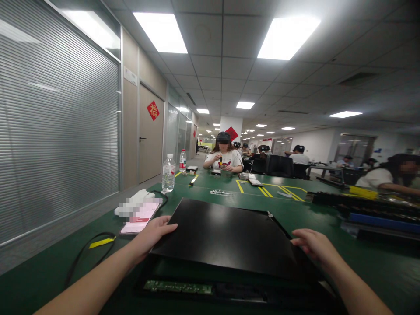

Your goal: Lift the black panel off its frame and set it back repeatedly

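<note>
The left hand (156,234) is gripping the left edge of a black panel (226,234), its thumb lying over the top and its other fingers tucking behind the edge. The right hand (315,247) is reaching in at the panel's right edge, its fingers curling there; whether they are clamping on it, one cannot tell. The panel is sitting toward the near edge of the green surface (387,280), above a dark frame (243,294). A narrow green board (179,287) is showing along the frame's near side, left of its middle.

By the surface's left edge, a phone (138,225) is lying just beyond the left forearm, with a white item (136,201) touching or just beside it. A black cord (76,258) with a yellow tag (101,243) is curving nearer the near left corner. Farther along that edge, a large bottle (168,175) is standing upright, and a small bottle (183,161) is standing beyond it. At the far edge a co-worker (234,159) is holding a tool (221,160). Toward the right edge, dark strips (370,209) are lying in a pile, near another person (377,178).
</note>
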`<state>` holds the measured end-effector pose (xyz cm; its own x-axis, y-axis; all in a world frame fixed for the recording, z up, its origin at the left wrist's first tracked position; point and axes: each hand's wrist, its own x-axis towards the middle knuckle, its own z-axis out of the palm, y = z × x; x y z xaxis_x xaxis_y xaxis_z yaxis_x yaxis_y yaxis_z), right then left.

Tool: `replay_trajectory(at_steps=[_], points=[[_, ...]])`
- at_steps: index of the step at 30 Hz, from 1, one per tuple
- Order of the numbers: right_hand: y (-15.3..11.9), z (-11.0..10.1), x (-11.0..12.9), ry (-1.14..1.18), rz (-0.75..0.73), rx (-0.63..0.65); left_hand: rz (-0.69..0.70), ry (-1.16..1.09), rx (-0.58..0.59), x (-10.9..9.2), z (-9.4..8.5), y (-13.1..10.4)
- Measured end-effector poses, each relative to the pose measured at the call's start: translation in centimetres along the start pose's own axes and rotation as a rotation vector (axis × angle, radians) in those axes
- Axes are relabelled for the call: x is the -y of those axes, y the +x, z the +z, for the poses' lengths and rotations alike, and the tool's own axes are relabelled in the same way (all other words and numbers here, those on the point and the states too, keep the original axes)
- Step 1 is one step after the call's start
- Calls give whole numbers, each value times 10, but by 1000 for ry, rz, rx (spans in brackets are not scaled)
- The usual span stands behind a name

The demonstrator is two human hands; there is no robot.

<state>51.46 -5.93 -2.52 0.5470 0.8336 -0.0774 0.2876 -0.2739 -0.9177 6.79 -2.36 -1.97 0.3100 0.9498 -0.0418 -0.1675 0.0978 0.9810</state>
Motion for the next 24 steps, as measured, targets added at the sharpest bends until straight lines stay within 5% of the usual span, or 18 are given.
replay_trajectory(at_steps=[10, 24], points=[[-3, 2, 1, 83, 44, 51, -34, 24, -109, 9, -20, 17], [-2, -1, 2, -71, -25, -32, 8, 9, 24, 0, 1, 0]])
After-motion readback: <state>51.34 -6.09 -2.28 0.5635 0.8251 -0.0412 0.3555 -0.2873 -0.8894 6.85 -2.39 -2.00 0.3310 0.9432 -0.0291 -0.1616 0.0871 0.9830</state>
